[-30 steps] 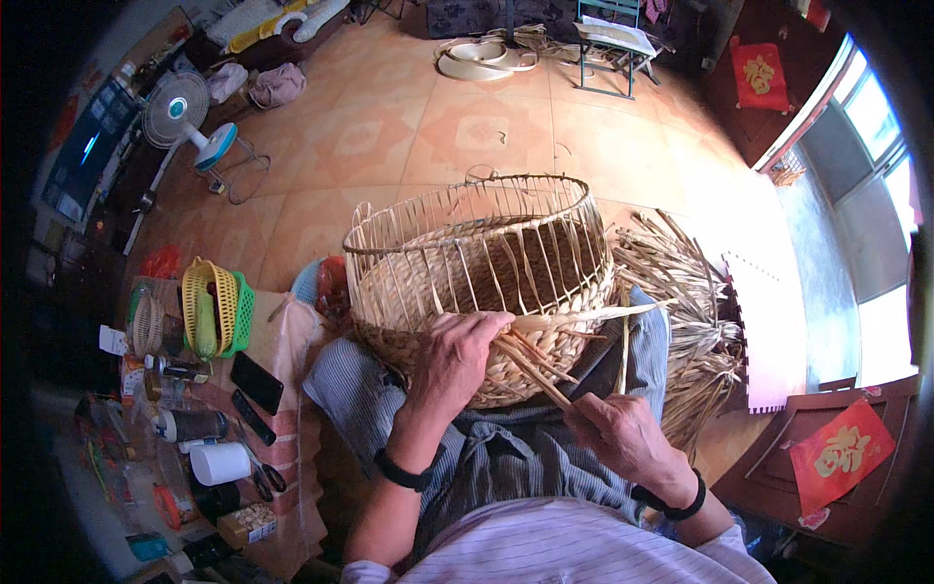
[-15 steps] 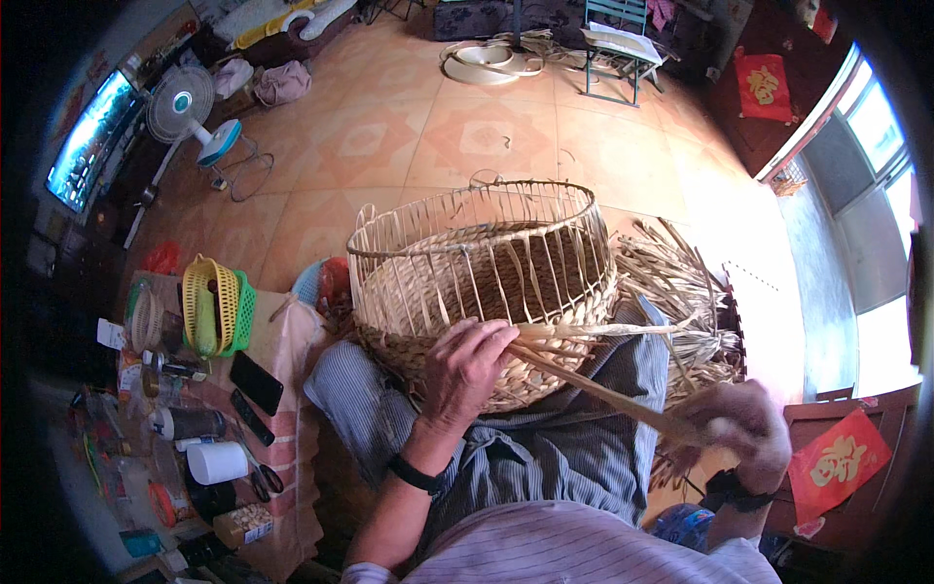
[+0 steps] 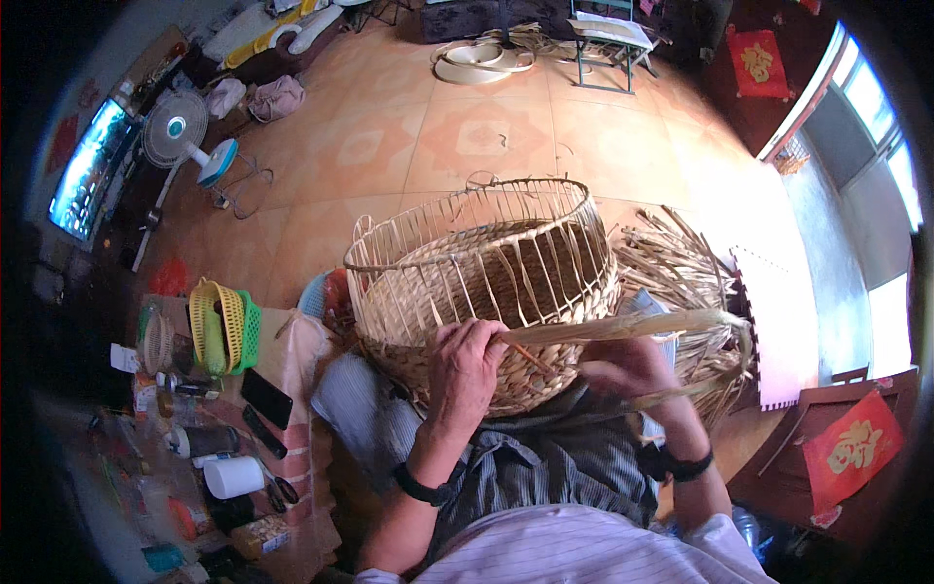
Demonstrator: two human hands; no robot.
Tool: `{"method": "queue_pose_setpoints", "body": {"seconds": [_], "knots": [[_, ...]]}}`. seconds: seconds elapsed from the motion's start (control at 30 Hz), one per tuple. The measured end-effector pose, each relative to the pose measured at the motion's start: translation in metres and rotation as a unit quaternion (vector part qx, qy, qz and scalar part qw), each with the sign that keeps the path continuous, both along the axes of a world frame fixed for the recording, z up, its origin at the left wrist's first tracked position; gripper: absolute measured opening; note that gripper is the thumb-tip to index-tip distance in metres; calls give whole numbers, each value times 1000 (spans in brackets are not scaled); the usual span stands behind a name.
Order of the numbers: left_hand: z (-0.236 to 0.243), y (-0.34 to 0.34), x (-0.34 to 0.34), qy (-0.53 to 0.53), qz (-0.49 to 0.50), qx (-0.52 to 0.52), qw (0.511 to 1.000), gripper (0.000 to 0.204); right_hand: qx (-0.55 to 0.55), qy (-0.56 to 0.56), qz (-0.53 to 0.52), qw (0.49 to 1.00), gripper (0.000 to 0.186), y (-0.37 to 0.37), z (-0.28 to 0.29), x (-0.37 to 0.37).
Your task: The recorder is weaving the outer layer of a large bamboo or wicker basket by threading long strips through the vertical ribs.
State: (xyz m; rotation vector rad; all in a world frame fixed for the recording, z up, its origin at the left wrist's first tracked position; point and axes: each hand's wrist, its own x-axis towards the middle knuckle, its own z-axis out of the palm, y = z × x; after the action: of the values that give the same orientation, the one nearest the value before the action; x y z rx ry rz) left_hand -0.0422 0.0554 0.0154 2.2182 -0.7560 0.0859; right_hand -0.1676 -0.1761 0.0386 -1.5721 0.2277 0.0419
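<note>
A round basket (image 3: 525, 384) of pale plant fibre rests on my lap, its lower wall woven and its upper part bare upright stakes under a rim hoop. My left hand (image 3: 465, 365) is closed at the front of the basket, pinching a long flat strip of dried plant fibre (image 3: 642, 325) against the weave. From there the strip runs right, bends round and comes back near my right wrist. Close to the basket's right front is my right hand (image 3: 630, 375), below the strip; its fingers are smeared by motion, so their grip is unclear.
A bundle of dried strips (image 3: 681, 263) lies right of the basket. At left, a low table (image 3: 304, 350) carries yellow and green plastic baskets (image 3: 219, 326), a phone (image 3: 267, 398), scissors (image 3: 283, 490) and a white cup (image 3: 233, 477). A fan (image 3: 175, 128) and folding chair (image 3: 611, 39) stand beyond.
My right hand has swung from the far right in toward the basket. The strip, earlier pulled down to the right, now arcs out and loops back. My left hand stays at the weave.
</note>
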Motion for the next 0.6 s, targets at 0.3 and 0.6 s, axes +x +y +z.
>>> {"method": "queue_pose_setpoints", "body": {"seconds": [0.3,0.6], "knots": [[-6,-5,-6,-54,3,59,997,40,3,-57,-62,996,24,43,-29,92],[-37,-24,-29,-192,-10,256,947,46,-35,-47,-54,997,21,12,-46,111]]}}
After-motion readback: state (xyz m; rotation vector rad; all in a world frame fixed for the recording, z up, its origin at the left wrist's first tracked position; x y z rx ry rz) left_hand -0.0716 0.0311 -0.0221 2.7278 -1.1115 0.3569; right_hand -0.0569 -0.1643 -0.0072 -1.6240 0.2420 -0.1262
